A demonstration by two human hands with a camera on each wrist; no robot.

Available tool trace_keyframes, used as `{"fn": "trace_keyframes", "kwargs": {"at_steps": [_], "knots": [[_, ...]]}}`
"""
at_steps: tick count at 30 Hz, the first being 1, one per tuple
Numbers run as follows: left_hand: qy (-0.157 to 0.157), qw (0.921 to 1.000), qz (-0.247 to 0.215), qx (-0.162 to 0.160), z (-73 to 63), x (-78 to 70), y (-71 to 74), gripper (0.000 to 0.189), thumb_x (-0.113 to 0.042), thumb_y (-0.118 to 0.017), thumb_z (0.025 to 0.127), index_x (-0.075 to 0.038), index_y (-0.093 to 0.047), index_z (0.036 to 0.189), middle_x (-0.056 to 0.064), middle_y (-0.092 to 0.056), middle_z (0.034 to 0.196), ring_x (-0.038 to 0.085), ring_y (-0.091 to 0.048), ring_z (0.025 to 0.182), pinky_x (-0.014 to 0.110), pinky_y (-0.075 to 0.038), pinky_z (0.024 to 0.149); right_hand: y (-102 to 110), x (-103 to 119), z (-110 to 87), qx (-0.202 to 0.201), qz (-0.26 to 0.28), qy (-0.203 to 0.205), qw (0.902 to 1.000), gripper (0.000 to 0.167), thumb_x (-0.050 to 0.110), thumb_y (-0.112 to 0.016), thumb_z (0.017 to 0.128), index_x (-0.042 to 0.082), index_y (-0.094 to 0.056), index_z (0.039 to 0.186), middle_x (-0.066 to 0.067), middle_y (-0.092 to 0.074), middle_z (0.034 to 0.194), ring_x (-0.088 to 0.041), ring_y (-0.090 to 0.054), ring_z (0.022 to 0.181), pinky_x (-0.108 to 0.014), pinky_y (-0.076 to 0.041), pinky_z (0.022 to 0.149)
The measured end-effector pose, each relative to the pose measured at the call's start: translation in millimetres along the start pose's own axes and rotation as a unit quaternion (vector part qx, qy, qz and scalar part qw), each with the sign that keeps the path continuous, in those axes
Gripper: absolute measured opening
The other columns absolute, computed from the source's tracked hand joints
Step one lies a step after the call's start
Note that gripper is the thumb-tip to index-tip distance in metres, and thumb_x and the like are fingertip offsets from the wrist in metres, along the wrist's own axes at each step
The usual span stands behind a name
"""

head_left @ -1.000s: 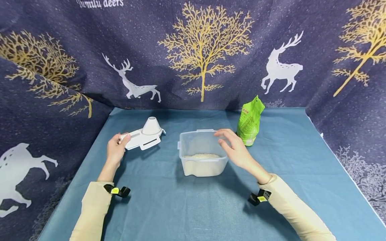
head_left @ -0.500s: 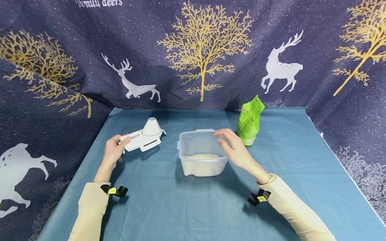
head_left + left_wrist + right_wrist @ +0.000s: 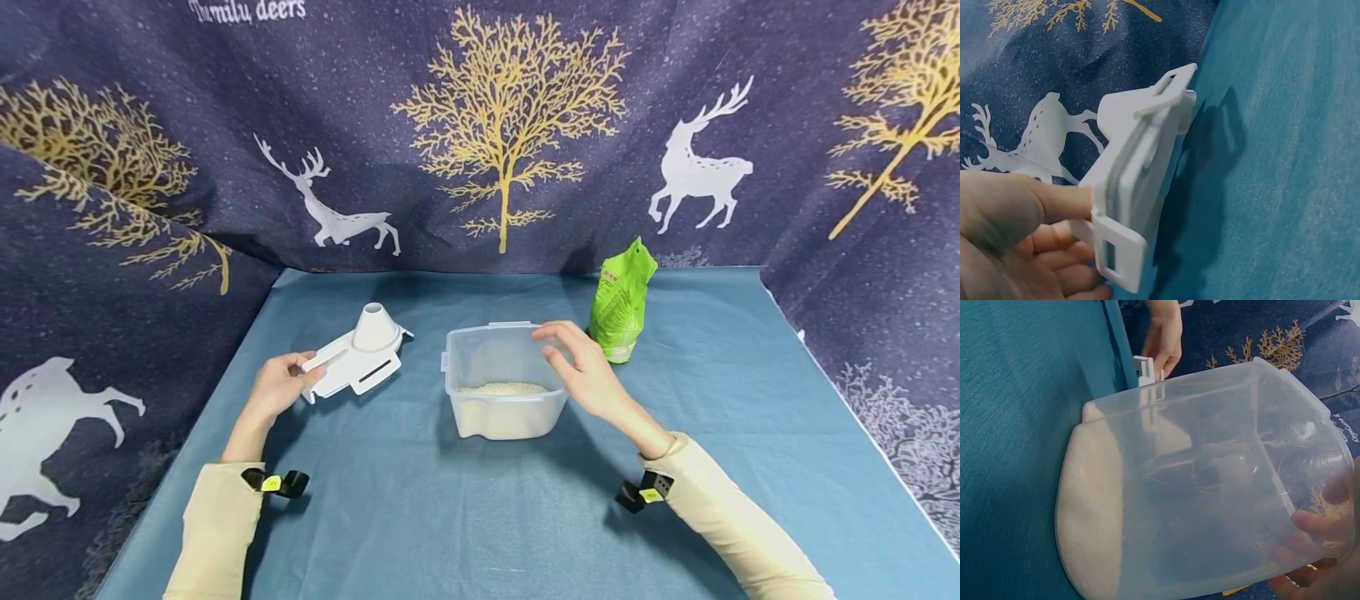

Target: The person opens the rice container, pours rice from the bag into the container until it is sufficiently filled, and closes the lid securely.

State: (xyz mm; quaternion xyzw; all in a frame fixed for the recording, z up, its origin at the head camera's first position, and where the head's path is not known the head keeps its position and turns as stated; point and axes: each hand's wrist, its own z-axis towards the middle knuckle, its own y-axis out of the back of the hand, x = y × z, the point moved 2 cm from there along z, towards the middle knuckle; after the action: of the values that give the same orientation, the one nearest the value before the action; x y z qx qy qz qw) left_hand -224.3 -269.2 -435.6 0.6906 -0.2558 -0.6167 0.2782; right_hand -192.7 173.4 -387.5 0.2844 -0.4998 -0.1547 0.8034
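Observation:
In the head view my left hand (image 3: 281,385) pinches the end of a white plastic lid (image 3: 348,358) with a cone-shaped spout (image 3: 374,327) on top. The left wrist view shows the lid (image 3: 1141,169) edge-on above the cloth, thumb on one face and the other fingers behind. A clear plastic container (image 3: 495,414) stands upright at mid-table with white rice (image 3: 504,388) in its bottom. My right hand (image 3: 588,375) grips the container's right rim; in the right wrist view its fingers (image 3: 1313,522) show at the wall, partly through the plastic.
A green bag (image 3: 621,304) stands upright behind my right hand. Blue cloth (image 3: 480,517) covers the table. A dark curtain (image 3: 562,208) printed with deer and trees hangs at the back and both sides.
My left hand has drawn slightly left and toward me, and the lid has tilted and come lower with it. My right hand and the container have stayed put.

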Motion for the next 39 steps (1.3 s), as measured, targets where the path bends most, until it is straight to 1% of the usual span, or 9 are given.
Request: {"fn": "trace_keyframes", "kwargs": {"at_steps": [7,11,15,20,23,27,30,33,39], "knots": [[0.010,0.9979,0.063,0.015,-2.5,-1.0,2.4,0.026,-0.016,-0.065,0.091,0.009,-0.064,0.088,0.029,-0.049,0.138,0.047,-0.046,0.125,0.046,-0.046,0.086,-1,-2,0.5,-0.004,0.004,0.003,1.0000,0.026,0.014,-0.048,0.100,0.012,-0.060,0.123,-0.006,-0.058,0.128,-0.023,-0.058,0.115,-0.044,-0.050,0.088],[0.009,0.9952,0.092,0.033,-3.3,2.7,2.2,0.027,-0.017,-0.064,0.090,0.001,-0.052,0.075,0.030,-0.045,0.141,0.049,-0.041,0.129,0.040,-0.042,0.077,-2,-3,0.5,-0.009,0.010,0.010,0.9999,0.029,0.013,-0.048,0.100,0.013,-0.058,0.127,-0.007,-0.059,0.128,-0.024,-0.058,0.114,-0.044,-0.050,0.087],[0.020,0.9933,0.106,0.044,-4.3,5.7,0.3,0.027,-0.018,-0.062,0.091,-0.002,-0.048,0.075,0.033,-0.039,0.144,0.049,-0.039,0.129,0.036,-0.038,0.073,-3,-5,0.6,-0.014,0.017,0.018,0.9996,0.033,0.011,-0.048,0.100,0.013,-0.054,0.132,-0.009,-0.059,0.128,-0.024,-0.059,0.113,-0.045,-0.050,0.089],[0.015,0.9931,0.111,0.035,-4.8,5.4,-1.2,0.027,-0.017,-0.062,0.091,-0.003,-0.046,0.075,0.035,-0.040,0.141,0.041,-0.046,0.112,0.032,-0.034,0.066,-3,-5,0.3,-0.019,0.019,0.023,0.9994,0.038,0.010,-0.047,0.099,0.012,-0.051,0.137,-0.010,-0.060,0.126,-0.024,-0.059,0.113,-0.045,-0.051,0.089],[0.007,0.9929,0.114,0.033,-5.1,4.4,-0.9,0.025,-0.018,-0.062,0.091,-0.003,-0.047,0.078,0.032,-0.058,0.117,0.035,-0.050,0.091,0.031,-0.033,0.062,-2,-4,0.4,-0.019,0.020,0.022,0.9994,0.040,0.010,-0.048,0.099,0.010,-0.051,0.139,-0.010,-0.060,0.125,-0.024,-0.059,0.113,-0.044,-0.051,0.090],[0.008,0.9918,0.120,0.042,-6.0,1.6,-0.9,0.029,-0.023,-0.062,0.092,0.005,-0.056,0.097,0.022,-0.053,0.091,0.028,-0.049,0.075,0.033,-0.038,0.061,-2,-4,0.6,-0.019,0.018,0.018,0.9995,0.041,0.010,-0.048,0.099,0.008,-0.050,0.139,-0.010,-0.060,0.125,-0.024,-0.059,0.113,-0.044,-0.051,0.090],[0.021,0.9899,0.129,0.054,-6.5,-1.8,-0.9,0.045,-0.028,-0.060,0.093,0.011,-0.054,0.116,0.032,-0.056,0.110,0.040,-0.056,0.091,0.044,-0.047,0.072,-2,-5,0.5,-0.017,0.017,0.015,0.9996,0.041,0.011,-0.048,0.099,0.010,-0.050,0.140,-0.010,-0.060,0.125,-0.024,-0.059,0.113,-0.044,-0.050,0.090],[0.035,0.9872,0.142,0.065,-6.7,-6.2,-1.1,0.055,-0.032,-0.056,0.095,0.012,-0.048,0.127,0.039,-0.050,0.126,0.051,-0.050,0.112,0.056,-0.045,0.087,-2,-6,0.4,-0.016,0.018,0.014,0.9996,0.040,0.012,-0.048,0.099,0.011,-0.050,0.140,-0.010,-0.060,0.125,-0.024,-0.059,0.114,-0.045,-0.050,0.090],[0.042,0.9871,0.143,0.059,-7.3,-11.7,-3.6,0.052,-0.031,-0.049,0.098,0.011,-0.047,0.128,0.039,-0.045,0.131,0.053,-0.046,0.118,0.059,-0.042,0.093,-2,-7,-0.1,-0.017,0.023,0.012,0.9995,0.040,0.013,-0.047,0.100,0.014,-0.050,0.140,-0.009,-0.060,0.126,-0.023,-0.058,0.115,-0.045,-0.050,0.090]]}}
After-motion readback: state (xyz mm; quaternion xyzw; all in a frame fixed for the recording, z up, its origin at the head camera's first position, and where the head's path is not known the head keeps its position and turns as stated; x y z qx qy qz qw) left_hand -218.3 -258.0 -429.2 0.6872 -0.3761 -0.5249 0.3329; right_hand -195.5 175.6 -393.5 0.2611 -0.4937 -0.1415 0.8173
